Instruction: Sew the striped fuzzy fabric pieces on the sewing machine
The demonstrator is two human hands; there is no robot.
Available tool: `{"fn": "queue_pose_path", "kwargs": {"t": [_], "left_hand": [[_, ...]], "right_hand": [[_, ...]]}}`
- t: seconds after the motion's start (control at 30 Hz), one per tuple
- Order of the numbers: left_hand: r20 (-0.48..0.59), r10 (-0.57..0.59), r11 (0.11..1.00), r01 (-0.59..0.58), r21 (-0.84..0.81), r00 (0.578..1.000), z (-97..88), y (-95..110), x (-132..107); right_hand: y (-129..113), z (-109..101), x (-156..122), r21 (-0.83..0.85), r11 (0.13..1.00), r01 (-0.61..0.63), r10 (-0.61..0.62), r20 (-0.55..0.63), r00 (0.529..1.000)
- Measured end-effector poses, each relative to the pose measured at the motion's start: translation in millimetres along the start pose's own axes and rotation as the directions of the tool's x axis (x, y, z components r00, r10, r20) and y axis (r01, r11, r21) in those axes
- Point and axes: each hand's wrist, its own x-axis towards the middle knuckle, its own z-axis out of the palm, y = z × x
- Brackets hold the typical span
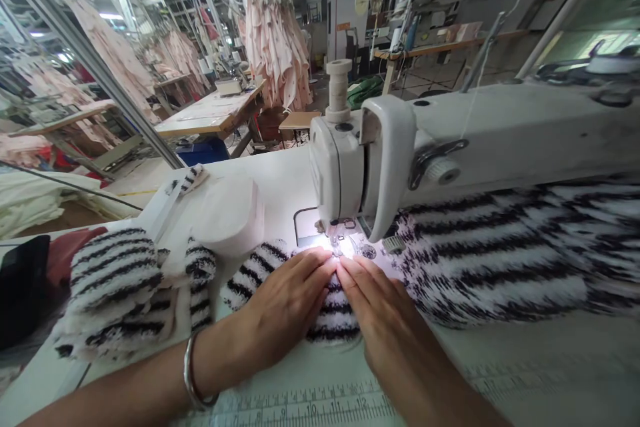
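Note:
A small piece of black-and-white striped plush fabric point(333, 325) lies under the lit needle area of a white sewing machine point(345, 167). My left hand point(283, 297), with a silver bangle on its wrist, has its fingers closed together on the fabric's left side. From the right, my right hand point(383, 310) grips the same fabric, fingers pressed together. Both sets of fingertips nearly meet just in front of the presser foot point(337, 245). The fabric edge beneath them is hidden. More striped plush point(260, 270) shows left of my left hand.
Striped plush pieces point(115, 267) lie at the left, beside a stack of pale cut pieces point(233, 213). A large striped pile point(490, 253) fills the right under the machine arm. A ruler scale point(310, 409) runs along the table's front. Pink garments point(277, 47) hang behind.

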Motion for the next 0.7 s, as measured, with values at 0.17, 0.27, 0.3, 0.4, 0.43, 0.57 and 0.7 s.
{"fn": "queue_pose_path", "kwargs": {"t": [0.17, 0.27, 0.3, 0.4, 0.43, 0.57, 0.7], "left_hand": [[0.033, -0.106, 0.973, 0.11, -0.201, 0.994, -18.1, -0.3, -11.5], [0.127, -0.124, 0.962, 0.151, -0.229, 0.984, -19.0, -0.8, -17.2], [0.149, -0.117, 0.963, 0.148, -0.225, 0.982, -18.0, -0.6, -17.9], [0.181, -0.098, 0.971, 0.134, -0.199, 0.979, -15.6, 1.7, -16.8], [0.184, -0.093, 0.974, 0.128, -0.189, 0.978, -15.8, 3.0, -15.7], [0.163, -0.061, 0.981, 0.089, -0.173, 0.985, -18.7, 7.0, -12.9], [0.182, -0.054, 0.983, 0.084, -0.164, 0.982, -17.1, 5.2, -14.2]], "right_hand": [[26.9, -29.4, 0.0, 0.4, 0.916, 0.023, -0.099, 0.169, 0.981], [27.8, -33.5, -5.5, 0.439, 0.899, 0.005, -0.117, 0.228, 0.967], [25.8, -31.6, -7.3, 0.426, 0.905, 0.006, -0.113, 0.227, 0.967], [19.4, -23.7, -9.9, 0.391, 0.92, 0.021, -0.099, 0.18, 0.979], [18.1, -22.2, -9.9, 0.388, 0.921, 0.025, -0.097, 0.168, 0.981], [18.3, -25.0, -9.1, 0.394, 0.919, 0.0, -0.079, 0.184, 0.98], [19.8, -28.4, -10.2, 0.372, 0.928, 0.003, -0.072, 0.172, 0.983]]}}
